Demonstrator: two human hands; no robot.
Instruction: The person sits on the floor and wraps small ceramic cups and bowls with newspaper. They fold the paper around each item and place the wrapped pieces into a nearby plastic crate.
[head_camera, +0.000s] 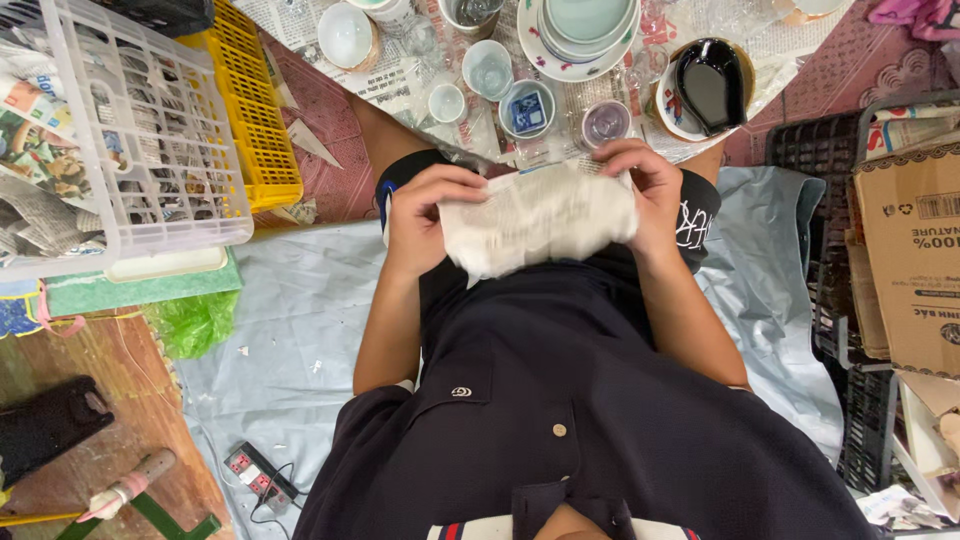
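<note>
While both hands are pressing in from opposite ends, the left hand (425, 215) and right hand (655, 195) are clamping curled fingers on a newspaper-wrapped bundle (540, 220), holding it over the lap, just short of the crockery (525, 108).

The newspaper-wrapped bundle (538, 218) was motion-blurred, and what lay inside it was hidden. The fingertips of the left hand (425, 215) and right hand (650, 195) disappeared behind the paper. The white plastic crate (130, 130) ran off the left and top edges, the cardboard box (915, 260) off the right. The stacked plates (580, 30) were cut by the top edge.
</note>
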